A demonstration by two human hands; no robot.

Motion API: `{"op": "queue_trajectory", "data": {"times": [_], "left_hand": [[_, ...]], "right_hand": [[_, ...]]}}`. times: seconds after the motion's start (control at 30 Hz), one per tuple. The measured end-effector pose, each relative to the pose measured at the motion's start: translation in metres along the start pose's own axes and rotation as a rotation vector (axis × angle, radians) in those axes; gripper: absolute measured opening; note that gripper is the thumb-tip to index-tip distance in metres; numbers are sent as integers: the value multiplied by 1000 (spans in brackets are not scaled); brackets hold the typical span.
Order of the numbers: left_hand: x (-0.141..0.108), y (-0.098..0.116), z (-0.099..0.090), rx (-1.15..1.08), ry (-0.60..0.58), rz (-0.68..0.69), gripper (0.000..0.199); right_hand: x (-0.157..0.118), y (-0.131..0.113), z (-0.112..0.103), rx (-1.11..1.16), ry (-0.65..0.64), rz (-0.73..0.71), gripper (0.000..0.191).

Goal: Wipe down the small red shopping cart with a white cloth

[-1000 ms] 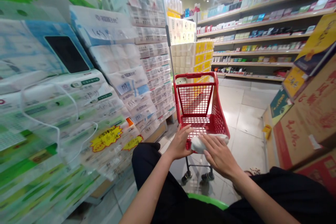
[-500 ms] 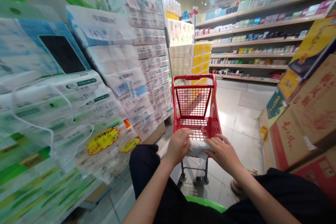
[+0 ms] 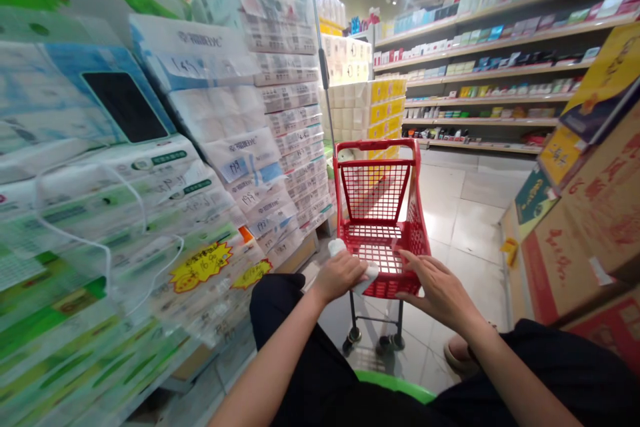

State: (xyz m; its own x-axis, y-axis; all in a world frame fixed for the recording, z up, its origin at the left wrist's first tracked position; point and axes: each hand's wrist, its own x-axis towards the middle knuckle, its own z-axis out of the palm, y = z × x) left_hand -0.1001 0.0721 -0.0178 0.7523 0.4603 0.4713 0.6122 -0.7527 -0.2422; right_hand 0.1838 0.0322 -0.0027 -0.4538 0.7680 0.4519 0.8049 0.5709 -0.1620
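My left hand [image 3: 339, 276] is wrapped round a white cloth or tissue [image 3: 371, 273], whose ends stick out above and to the right of the fingers. To its right, my right hand [image 3: 440, 283] is apart from the cloth, fingers spread, with nothing in it. Both hands are over the near end of a red shopping cart [image 3: 377, 230], whose basket holds nothing that I can see. A metal pole [image 3: 320, 33] rises from the cart's left side.
Stacked tissue packs [image 3: 250, 167] rise on the left, with a dark-screened phone [image 3: 125, 107] on them. Cardboard boxes [image 3: 580, 240] stand at the right. Stocked shelves [image 3: 470, 121] line the back. Tiled floor [image 3: 463, 227] runs between. My knees frame a green seat edge [image 3: 393, 383].
My right hand has let go of the white cloth and moved to the right with its fingers apart. My left hand has kept it, now slanting. The view has shifted slightly.
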Motion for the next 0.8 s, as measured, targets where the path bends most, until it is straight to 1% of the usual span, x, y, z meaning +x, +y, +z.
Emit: {"op": "queue_trajectory", "data": {"times": [0.07,0.1,0.2,0.27,0.37,0.43,0.53,0.6,0.67,0.7,0.73,0.8], "left_hand": [[-6,-14,-3,2,8,15,29],[-8,-17,-3,2,13,3,28],[-5,-15,3,1,31,-71,22],[0,-8,6,-6,44,-93,21],[10,7,5,-14,52,-83,21],[19,21,2,-8,54,-91,20],[35,52,1,7,56,-134,19],[45,73,3,9,60,-150,19],[53,88,3,-14,52,-102,21],[56,92,3,-37,42,-49,23],[58,93,2,-67,29,19,25],[60,87,0,-135,3,159,31]], "right_hand": [[1,1,-2,3,-18,26,81],[2,1,-2,7,-29,38,76],[7,0,-2,11,-49,73,62],[9,1,-3,10,-46,99,59],[10,9,-7,8,-44,145,55],[11,13,-9,-10,-45,202,52],[14,10,-13,-25,-40,317,55],[18,2,-14,50,-55,343,56],[18,-4,-14,131,-66,338,54],[17,-5,-14,139,-60,339,53],[15,-4,-15,118,-46,347,53],[7,2,-16,34,-22,373,55]]}}
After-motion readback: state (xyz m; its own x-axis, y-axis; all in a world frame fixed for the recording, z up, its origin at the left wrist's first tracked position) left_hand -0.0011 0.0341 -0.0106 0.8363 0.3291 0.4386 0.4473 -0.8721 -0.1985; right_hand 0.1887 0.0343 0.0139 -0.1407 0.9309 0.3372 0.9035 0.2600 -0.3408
